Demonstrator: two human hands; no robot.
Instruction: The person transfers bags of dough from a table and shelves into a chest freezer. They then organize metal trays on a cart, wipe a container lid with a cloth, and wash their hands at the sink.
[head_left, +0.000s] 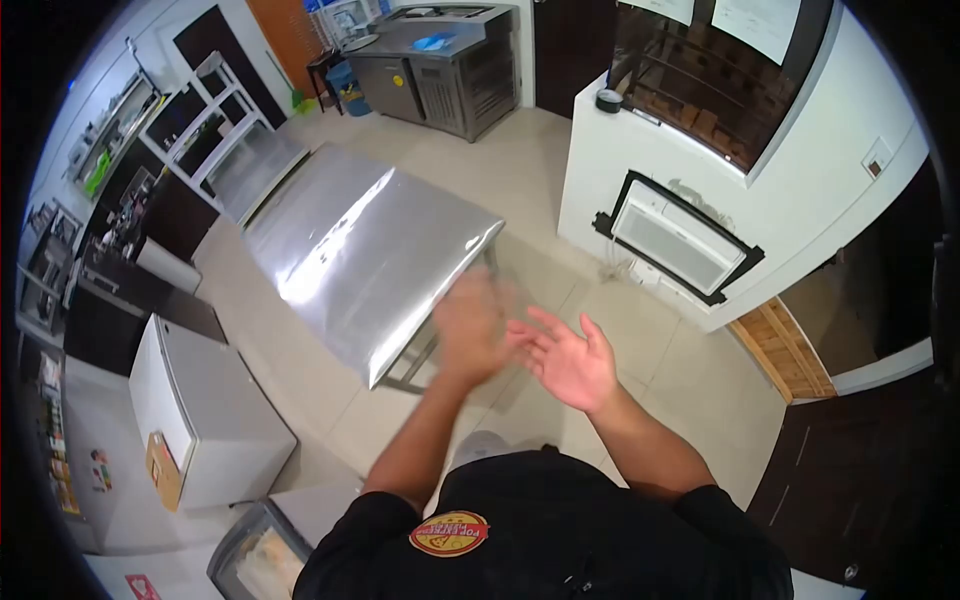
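Both hands are raised in front of my body, above the tiled floor. My left hand (472, 325) is smeared by motion near the corner of the steel table (370, 235); its fingers are too blurred to make out. Close beside it on the right, my right hand (568, 362) has its palm turned up and its fingers apart, with nothing in it. The fingertips of my right hand come near my left hand, and I cannot tell whether they touch.
A white chest freezer (215, 410) stands at the lower left. At the back is a steel counter (440, 75) with a blue item on top. A wall unit (680, 240) framed in black is at the right, with a wooden panel (785, 350) below.
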